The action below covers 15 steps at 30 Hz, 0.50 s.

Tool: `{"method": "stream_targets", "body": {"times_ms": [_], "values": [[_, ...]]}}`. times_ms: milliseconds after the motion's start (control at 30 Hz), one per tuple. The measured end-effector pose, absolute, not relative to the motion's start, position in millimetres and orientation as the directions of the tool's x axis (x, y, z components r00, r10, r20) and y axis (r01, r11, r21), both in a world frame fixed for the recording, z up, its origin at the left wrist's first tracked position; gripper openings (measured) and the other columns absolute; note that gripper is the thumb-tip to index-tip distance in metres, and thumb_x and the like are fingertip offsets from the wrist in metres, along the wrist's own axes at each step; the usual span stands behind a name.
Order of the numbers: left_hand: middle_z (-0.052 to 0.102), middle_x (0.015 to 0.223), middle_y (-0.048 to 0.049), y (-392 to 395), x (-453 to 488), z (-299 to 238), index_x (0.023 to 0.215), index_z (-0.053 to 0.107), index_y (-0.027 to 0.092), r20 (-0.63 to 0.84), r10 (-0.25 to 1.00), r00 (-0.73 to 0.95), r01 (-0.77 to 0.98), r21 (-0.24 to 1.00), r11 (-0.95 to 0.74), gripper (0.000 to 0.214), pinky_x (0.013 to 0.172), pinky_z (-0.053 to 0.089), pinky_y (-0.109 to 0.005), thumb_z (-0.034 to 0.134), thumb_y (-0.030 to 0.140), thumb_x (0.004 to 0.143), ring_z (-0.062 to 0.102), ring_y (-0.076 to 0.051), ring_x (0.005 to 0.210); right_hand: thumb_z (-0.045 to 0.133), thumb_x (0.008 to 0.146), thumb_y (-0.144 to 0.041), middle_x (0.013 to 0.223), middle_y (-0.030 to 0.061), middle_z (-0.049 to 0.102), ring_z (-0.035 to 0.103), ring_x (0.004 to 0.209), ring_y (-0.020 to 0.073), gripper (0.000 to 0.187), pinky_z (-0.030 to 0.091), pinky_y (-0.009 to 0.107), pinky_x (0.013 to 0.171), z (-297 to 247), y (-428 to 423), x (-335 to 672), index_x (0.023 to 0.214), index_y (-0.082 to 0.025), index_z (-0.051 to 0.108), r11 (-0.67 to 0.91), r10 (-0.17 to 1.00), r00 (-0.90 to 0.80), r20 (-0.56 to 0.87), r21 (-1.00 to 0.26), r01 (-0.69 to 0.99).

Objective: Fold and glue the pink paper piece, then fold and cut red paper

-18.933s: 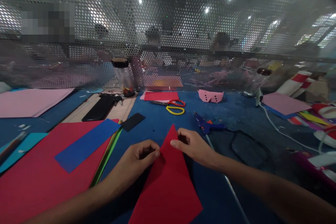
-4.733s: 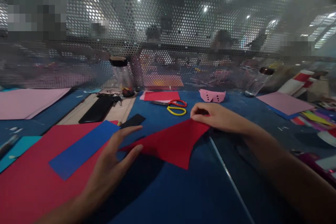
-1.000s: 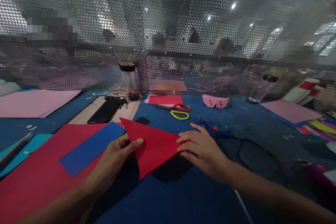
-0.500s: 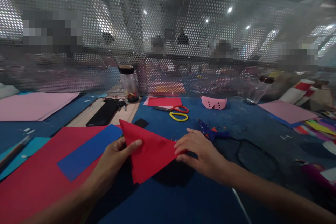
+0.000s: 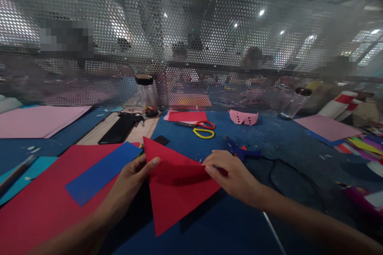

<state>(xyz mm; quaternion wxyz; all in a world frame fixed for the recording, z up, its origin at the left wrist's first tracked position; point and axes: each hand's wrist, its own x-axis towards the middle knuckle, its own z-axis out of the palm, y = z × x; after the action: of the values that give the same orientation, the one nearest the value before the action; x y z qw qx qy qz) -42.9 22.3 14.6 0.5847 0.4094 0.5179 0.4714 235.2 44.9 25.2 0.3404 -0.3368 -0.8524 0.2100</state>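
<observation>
A red sheet of paper [image 5: 176,191], triangular in outline, is held just above the blue table between both hands. My left hand [image 5: 139,171] is closed on its left edge, thumb on top and fingers underneath. At the upper right edge my right hand [image 5: 229,173] pinches the paper between thumb and fingertips. A shadowed band crosses the sheet below that edge. Beside my left hand lies a blue paper strip [image 5: 103,173] on a large red sheet [image 5: 38,215]. Just beyond my right hand rests a dark blue glue gun [image 5: 242,151] with a black cord.
Scissors [image 5: 203,129] with red and yellow handles lie ahead, near a pink paper piece with holes [image 5: 243,117]. A black phone [image 5: 118,128] and a clear bottle [image 5: 147,95] stand left of them. Another bottle [image 5: 296,103] leans at right. A perforated metal screen [image 5: 191,20] borders the table.
The red paper's lower part has swung down and out to the right, showing more of its surface. My right hand has shifted its pinch slightly along the edge; my left hand stays nearly in place.
</observation>
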Motion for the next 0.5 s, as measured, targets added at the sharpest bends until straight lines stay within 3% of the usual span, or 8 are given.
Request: {"method": "stream_targets", "body": {"times_ms": [133, 333, 500], "values": [[0.077, 0.097, -0.0056, 21, -43, 18, 0.107, 0.072, 0.024, -0.132, 0.991, -0.009, -0.1, 0.986, 0.131, 0.039, 0.071, 0.056, -0.031, 0.076, 0.053, 0.082, 0.072, -0.025, 0.081, 0.052, 0.101, -0.024, 0.09, 0.003, 0.072, 0.065, 0.088, 0.0182, 0.021, 0.049, 0.033, 0.082, 30, 48, 238, 0.086, -0.02, 0.066, 0.631, 0.775, -0.419, 0.473, -0.605, 0.485], [0.071, 0.085, -0.0012, 25, -49, 10, 0.098, 0.067, 0.024, -0.022, 1.0, 0.022, -0.023, 0.999, 0.023, 0.027, 0.075, 0.052, -0.027, 0.069, 0.05, 0.089, 0.065, -0.019, 0.079, 0.052, 0.102, -0.027, 0.091, 0.0033, 0.072, 0.066, 0.088, 0.0192, 0.021, 0.048, 0.033, 0.082, 42, 53, 245, 0.088, -0.021, 0.066, 0.618, 0.775, -0.287, 0.563, -0.577, 0.534], [0.067, 0.088, 0.0007, 23, -50, 13, 0.093, 0.064, 0.026, 0.101, 0.989, -0.107, 0.065, 0.993, -0.095, 0.023, 0.076, 0.05, -0.027, 0.076, 0.044, 0.084, 0.063, -0.02, 0.082, 0.053, 0.102, -0.024, 0.093, 0.004, 0.074, 0.068, 0.092, 0.0208, 0.017, 0.049, 0.036, 0.088, 42, 56, 247, 0.09, -0.021, 0.066, 0.678, 0.698, -0.285, 0.657, -0.478, 0.558]]}}
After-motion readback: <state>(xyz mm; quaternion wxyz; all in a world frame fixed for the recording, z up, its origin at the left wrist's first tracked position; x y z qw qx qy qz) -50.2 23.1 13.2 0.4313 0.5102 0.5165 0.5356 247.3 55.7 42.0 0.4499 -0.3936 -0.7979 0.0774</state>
